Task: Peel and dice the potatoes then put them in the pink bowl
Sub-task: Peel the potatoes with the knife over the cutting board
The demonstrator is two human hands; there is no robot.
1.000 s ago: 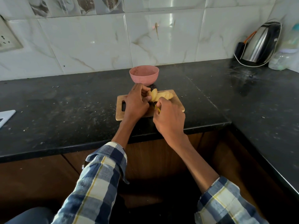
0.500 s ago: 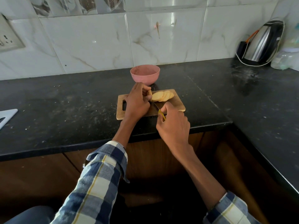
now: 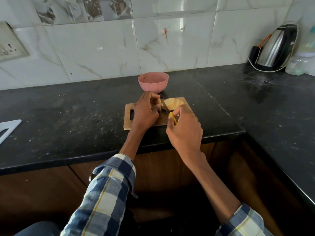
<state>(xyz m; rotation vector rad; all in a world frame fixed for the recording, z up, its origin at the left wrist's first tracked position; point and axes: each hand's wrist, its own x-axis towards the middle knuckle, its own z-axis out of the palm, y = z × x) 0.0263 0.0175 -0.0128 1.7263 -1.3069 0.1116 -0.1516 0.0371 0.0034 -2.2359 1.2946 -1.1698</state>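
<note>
Pinching potato end point(image 3: 158, 103), left hand point(image 3: 145, 113); right hand point(image 3: 185, 132) grips knife point(image 3: 172, 118); slices point(image 3: 173, 104) just beside.

One bowl point(image 3: 153, 82), one board point(image 3: 185, 109), one kettle point(image 3: 274, 48)

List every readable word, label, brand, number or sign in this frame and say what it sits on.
None can be read.
Kettle: no legible brand or marking.
Switchboard on the wall: sockets and switches only, no lettering visible.
Decorative wall tile: printed cup pictures, no text.
Plastic bottle beside the kettle: blurred, any label is unreadable.
Pink bowl, cutting board and knife: no markings show.
</note>
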